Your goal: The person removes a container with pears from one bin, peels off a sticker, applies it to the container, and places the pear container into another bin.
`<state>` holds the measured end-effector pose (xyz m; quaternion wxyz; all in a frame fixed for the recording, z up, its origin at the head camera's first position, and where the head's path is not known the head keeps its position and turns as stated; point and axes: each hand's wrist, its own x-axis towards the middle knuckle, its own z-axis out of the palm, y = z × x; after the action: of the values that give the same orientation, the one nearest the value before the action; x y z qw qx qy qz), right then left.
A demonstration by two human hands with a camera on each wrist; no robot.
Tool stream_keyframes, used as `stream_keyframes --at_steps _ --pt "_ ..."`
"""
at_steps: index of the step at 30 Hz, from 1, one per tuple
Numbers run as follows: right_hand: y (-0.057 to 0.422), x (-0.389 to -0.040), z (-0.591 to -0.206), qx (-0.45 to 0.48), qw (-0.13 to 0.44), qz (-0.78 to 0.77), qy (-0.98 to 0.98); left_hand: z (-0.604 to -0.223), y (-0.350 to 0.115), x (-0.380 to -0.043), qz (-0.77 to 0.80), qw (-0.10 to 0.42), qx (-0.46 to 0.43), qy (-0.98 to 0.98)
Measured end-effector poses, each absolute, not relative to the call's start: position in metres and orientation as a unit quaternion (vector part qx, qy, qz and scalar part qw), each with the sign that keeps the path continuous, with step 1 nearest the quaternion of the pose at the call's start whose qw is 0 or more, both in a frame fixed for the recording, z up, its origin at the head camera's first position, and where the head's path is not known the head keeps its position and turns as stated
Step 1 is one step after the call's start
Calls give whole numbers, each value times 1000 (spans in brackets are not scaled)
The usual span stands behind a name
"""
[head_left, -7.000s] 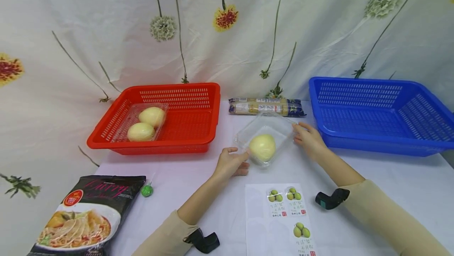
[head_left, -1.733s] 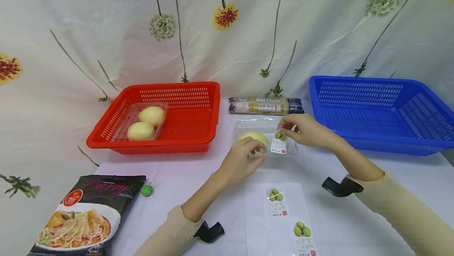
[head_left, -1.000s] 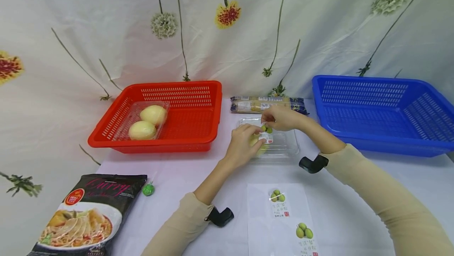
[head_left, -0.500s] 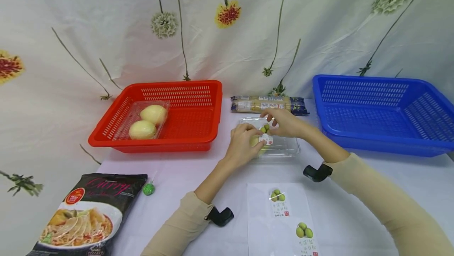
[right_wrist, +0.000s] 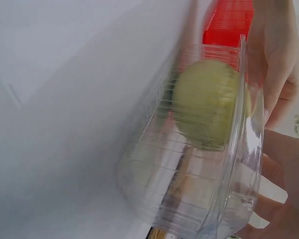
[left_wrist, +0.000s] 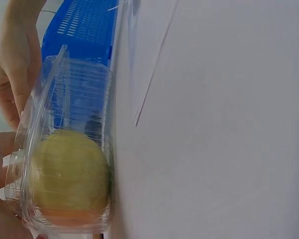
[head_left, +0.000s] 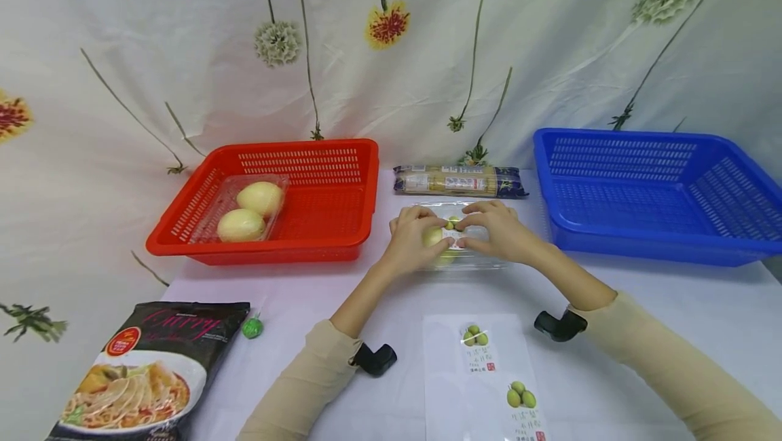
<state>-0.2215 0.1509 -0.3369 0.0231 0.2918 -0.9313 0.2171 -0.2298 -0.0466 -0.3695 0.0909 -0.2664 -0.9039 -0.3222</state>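
Note:
A clear plastic clamshell box (head_left: 482, 263), its lid down, holds one pale yellow round fruit (left_wrist: 70, 174) at its left end. On the lid lies a white sticker (head_left: 452, 235) printed with green fruits. My left hand (head_left: 408, 241) touches the sticker's left side, fingertips at the top and thumb lower down. My right hand (head_left: 502, 232) mirrors it from the right, fingers and thumb spread over the lid. Both wrist views show the fingers against the lid's outer face, with the fruit (right_wrist: 207, 104) seen through the box wall.
A sticker sheet (head_left: 449, 387) lies in front. Behind are packs of noodles (head_left: 461, 182). A red basket (head_left: 330, 251) with a box of two fruits (head_left: 241, 225) stands left, a blue basket (head_left: 647, 241) right. A black curry packet (head_left: 146, 373) and green lollipop (head_left: 252, 328) lie front left.
The box was open at first; its lid is now down. The right hand brought a sticker from the sheet to the lid, let go of it, and now touches its right side.

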Motion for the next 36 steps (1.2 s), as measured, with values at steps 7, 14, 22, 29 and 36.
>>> stream_keyframes --at_steps 7,14,22,29,36 --pt "158 -230 -344 302 23 213 -929 -365 -48 -234 -288 50 -278 -915" --pt "162 -233 -346 310 3 214 -926 -361 -51 -239 -254 15 -294 -921" --pt "162 -226 -346 305 -9 202 -931 -362 -50 -239 -212 6 -296 -931" --pt "160 -221 -344 294 -19 192 -936 -364 -49 -237 -196 24 -294 -935" --pt "161 -218 -340 295 -22 210 -932 -366 -48 -235 -197 35 -290 -936"
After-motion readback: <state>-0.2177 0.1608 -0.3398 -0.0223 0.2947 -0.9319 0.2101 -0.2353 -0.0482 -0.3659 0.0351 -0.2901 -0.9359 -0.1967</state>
